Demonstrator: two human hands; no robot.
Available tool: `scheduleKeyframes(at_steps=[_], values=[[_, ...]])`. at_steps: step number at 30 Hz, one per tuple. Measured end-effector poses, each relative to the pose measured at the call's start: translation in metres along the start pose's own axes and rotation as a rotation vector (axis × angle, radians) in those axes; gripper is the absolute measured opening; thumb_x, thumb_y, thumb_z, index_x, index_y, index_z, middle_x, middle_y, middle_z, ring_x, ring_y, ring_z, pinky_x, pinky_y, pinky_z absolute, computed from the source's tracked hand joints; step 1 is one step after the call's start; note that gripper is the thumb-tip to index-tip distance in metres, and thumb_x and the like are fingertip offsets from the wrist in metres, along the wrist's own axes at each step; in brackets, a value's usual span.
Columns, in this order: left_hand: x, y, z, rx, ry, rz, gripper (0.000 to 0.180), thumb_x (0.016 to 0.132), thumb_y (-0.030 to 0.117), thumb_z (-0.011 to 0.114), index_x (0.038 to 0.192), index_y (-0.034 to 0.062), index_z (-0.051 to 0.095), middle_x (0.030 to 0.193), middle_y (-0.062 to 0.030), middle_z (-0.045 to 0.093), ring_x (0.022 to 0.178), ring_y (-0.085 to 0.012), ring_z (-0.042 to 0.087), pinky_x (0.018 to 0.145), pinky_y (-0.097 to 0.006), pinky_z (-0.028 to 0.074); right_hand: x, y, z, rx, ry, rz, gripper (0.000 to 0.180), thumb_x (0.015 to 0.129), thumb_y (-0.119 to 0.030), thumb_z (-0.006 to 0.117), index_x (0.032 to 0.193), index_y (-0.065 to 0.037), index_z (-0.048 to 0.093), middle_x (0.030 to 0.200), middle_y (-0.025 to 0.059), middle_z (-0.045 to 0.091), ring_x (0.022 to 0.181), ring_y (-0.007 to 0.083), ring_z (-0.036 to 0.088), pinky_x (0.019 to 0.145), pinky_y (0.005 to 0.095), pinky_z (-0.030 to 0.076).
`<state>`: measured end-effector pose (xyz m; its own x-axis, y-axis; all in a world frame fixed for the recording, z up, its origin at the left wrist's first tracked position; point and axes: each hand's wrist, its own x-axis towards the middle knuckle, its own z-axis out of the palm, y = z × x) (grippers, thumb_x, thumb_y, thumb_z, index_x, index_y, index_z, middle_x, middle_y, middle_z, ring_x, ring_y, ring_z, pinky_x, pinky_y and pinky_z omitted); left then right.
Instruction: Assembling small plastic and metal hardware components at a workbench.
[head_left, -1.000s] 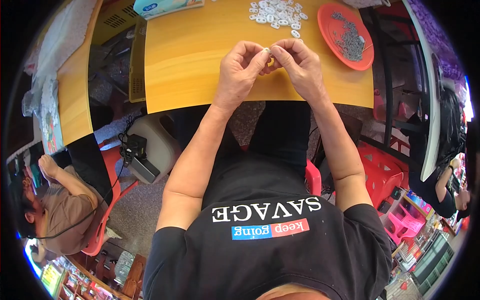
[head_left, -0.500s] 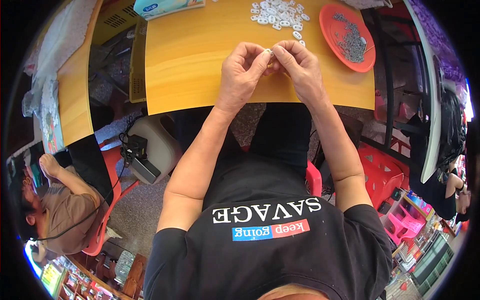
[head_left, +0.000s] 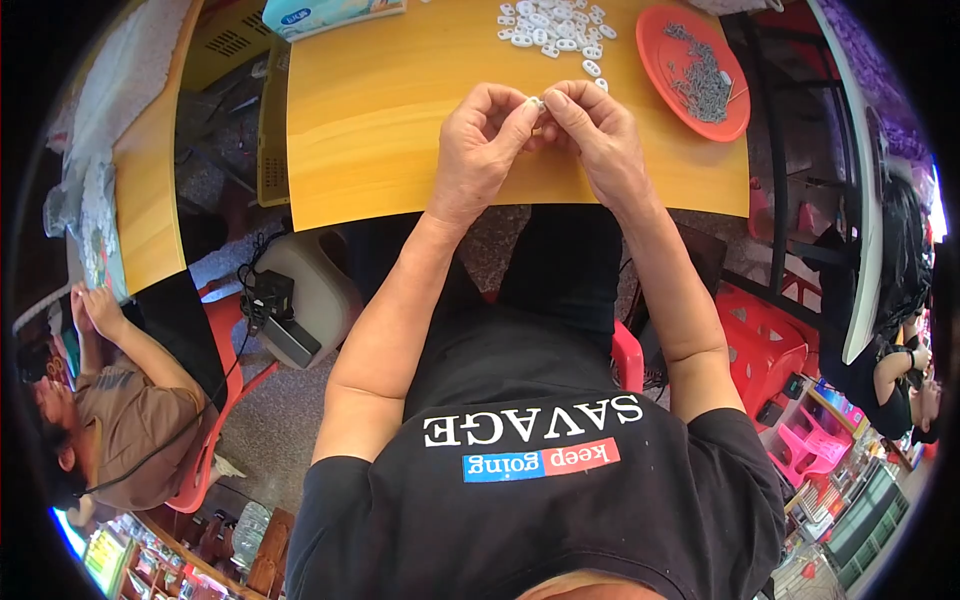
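Above the near part of the wooden table (head_left: 380,150), my left hand (head_left: 482,150) and my right hand (head_left: 597,130) meet fingertip to fingertip. Both are closed in a pinch on one small white piece (head_left: 538,103), mostly covered by the thumbs and fingers. Its exact kind does not show. Just beyond my hands lies a pile of small white oval plastic pieces with two holes (head_left: 560,28); a few loose ones trail toward my right hand. To the right, an orange-red plate (head_left: 655,60) holds a heap of small grey metal pins or screws (head_left: 703,90).
A tissue pack (head_left: 330,12) lies at the table's far left edge. Yellow crates (head_left: 272,150) stand beyond its left side. At left, another person (head_left: 140,420) sits at a second table (head_left: 145,200). A grey stool with a black power adapter (head_left: 270,295) stands between.
My hands stay almost in place, still pinching the small white piece. The person at left has brought both hands together at the other table's edge.
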<state>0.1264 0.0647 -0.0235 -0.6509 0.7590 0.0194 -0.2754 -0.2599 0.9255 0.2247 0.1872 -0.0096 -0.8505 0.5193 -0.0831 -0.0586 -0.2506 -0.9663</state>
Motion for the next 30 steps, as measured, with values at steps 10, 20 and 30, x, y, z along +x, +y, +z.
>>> scheduleKeyframes(at_steps=[10, 20, 30], values=[[-0.0009, 0.0005, -0.0003, 0.002, 0.005, -0.016, 0.013, 0.095, 0.012, 0.064, 0.100, 0.0012, 0.059, 0.086, -0.0026, 0.063, 0.072, -0.0076, 0.059, 0.068, -0.021, 0.050, 0.0014, 0.0028, 0.0015, 0.000, 0.015, 0.001, 0.023, 0.097, -0.021, 0.062, 0.101, 0.002, 0.061, 0.082, 0.0028, 0.062, 0.072, 0.0086, 0.060, 0.069, 0.0247, 0.053], [-0.0006, -0.0006, -0.0001, 0.003, 0.010, 0.016, 0.014, 0.095, 0.015, 0.065, 0.095, 0.0012, 0.060, 0.083, -0.0033, 0.067, 0.074, -0.0076, 0.063, 0.067, -0.021, 0.052, 0.0005, 0.0052, 0.0030, -0.037, 0.045, -0.027, 0.024, 0.097, -0.021, 0.063, 0.100, 0.002, 0.060, 0.082, 0.0028, 0.062, 0.072, 0.0087, 0.060, 0.069, 0.0249, 0.054], [-0.0015, -0.0032, -0.0006, -0.014, 0.000, 0.007, 0.012, 0.095, 0.012, 0.064, 0.098, 0.0014, 0.059, 0.086, -0.0036, 0.065, 0.074, -0.0078, 0.061, 0.068, -0.021, 0.052, -0.0006, 0.0057, 0.0027, -0.034, 0.046, -0.038, 0.023, 0.097, -0.020, 0.062, 0.099, 0.002, 0.060, 0.082, 0.0028, 0.062, 0.073, 0.0088, 0.060, 0.068, 0.0250, 0.054]])
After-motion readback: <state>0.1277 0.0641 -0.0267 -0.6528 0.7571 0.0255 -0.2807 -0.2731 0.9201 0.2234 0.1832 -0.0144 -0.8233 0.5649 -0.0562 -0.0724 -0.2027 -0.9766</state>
